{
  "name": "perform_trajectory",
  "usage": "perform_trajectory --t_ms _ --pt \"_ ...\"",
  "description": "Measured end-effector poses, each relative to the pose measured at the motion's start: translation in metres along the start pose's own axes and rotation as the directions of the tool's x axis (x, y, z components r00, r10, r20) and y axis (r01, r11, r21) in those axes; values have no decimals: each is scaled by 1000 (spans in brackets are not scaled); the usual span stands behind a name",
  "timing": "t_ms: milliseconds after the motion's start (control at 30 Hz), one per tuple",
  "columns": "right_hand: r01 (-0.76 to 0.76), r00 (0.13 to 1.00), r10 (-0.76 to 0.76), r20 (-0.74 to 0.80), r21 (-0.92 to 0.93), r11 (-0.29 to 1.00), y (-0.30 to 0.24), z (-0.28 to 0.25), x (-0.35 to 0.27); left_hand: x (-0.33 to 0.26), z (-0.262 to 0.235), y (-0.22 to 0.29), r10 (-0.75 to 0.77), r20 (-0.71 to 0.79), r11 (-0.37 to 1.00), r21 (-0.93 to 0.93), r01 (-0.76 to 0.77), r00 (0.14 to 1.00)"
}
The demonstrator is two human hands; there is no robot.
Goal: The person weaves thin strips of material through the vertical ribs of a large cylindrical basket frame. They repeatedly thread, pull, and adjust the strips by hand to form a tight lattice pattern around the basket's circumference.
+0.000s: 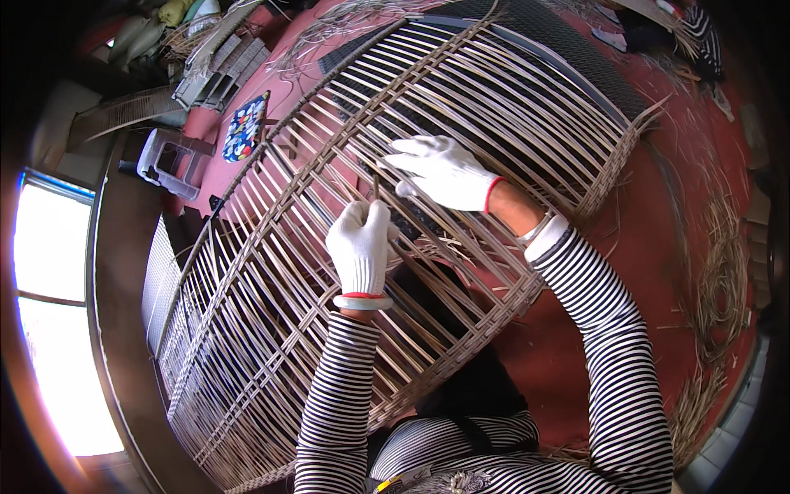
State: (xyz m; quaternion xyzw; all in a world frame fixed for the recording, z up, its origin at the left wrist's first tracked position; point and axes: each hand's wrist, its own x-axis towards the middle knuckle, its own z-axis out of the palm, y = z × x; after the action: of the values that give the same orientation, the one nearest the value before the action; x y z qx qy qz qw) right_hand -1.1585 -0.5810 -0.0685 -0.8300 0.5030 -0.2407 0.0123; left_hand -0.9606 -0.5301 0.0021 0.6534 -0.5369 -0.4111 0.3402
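Note:
A large curved wicker frame (pixel 461 111) of pale, thin rods with braided cross bands spreads out before me. My left hand (pixel 360 240), in a white knit glove with a red cuff edge, is closed at the middle of the frame. A short brownish wicker strand (pixel 376 186) pokes up from its curled fingers; the grip itself is partly hidden. To its right, my right hand (pixel 451 174), gloved the same way, lies over the rods with fingers stretched out and thumb apart. A braided band (pixel 329 152) runs diagonally just beyond both hands.
Loose wicker strands (pixel 720 263) lie heaped on the red floor (pixel 576 329) at right. Beyond the frame at left are a clear plastic bin (pixel 170 165) and a colourful patterned cushion-like square (pixel 246 128). Another person (pixel 699 41) is at the far right.

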Motion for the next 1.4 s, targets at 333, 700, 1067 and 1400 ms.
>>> perform_trajectory --t_ms 333,700,1067,1400 --pt "135 989 -112 -97 266 955 10 -75 -1 -4 -3 -1 492 59 820 304 -485 869" --pt "-178 982 136 134 383 906 39 -118 -23 10 31 46 93 345 996 -45 -82 934" --pt "-80 996 82 18 -100 992 48 -26 -1 15 44 34 -88 162 991 -84 103 983" --pt "75 997 -75 1 34 997 69 -120 2 11 41 34 575 -7 781 304 -545 818"
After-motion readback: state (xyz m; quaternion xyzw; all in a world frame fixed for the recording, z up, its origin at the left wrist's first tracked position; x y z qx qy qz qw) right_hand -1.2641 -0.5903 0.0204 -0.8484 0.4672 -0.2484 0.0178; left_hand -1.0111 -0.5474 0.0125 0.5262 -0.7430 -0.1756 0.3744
